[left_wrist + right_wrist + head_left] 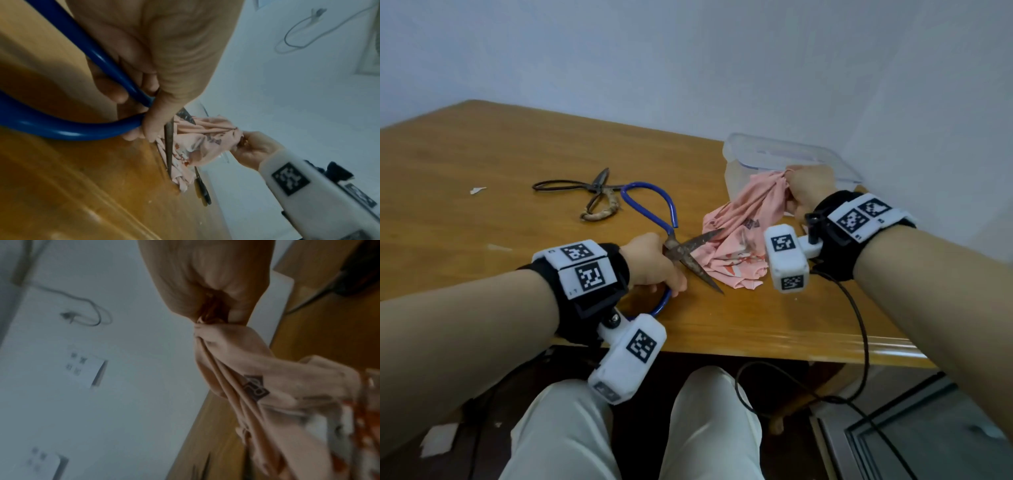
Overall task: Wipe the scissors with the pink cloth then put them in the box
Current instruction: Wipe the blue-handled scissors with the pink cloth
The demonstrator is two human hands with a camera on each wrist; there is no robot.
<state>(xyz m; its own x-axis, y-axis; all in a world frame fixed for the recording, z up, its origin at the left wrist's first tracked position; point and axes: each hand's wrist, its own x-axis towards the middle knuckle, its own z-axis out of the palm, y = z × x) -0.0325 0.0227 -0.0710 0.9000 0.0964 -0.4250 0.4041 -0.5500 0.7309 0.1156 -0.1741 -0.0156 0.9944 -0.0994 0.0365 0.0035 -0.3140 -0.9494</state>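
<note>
Here the left hand [654, 263] grips the blue-handled scissors [690, 248], blades beside the pink cloth [739, 236] bunched in the right hand [810, 192].

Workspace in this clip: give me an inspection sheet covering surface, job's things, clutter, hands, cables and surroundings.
Surface: wooden table, bare wood with small white specks.
Job's things: blue-handled scissors, blades open and rusty, upper blade over the pink cloth; clear plastic box at the table's far right, behind the cloth, contents not clear.
Clutter: old dark scissors with one wrapped handle; paper scrap.
Hands: left hand grips the blue scissors near the pivot; right hand holds a bunched end of the cloth, lifted.
Cables: dark cable hanging from the right wrist unit.
Surroundings: plain pale wall; paper scraps on the floor.
</note>
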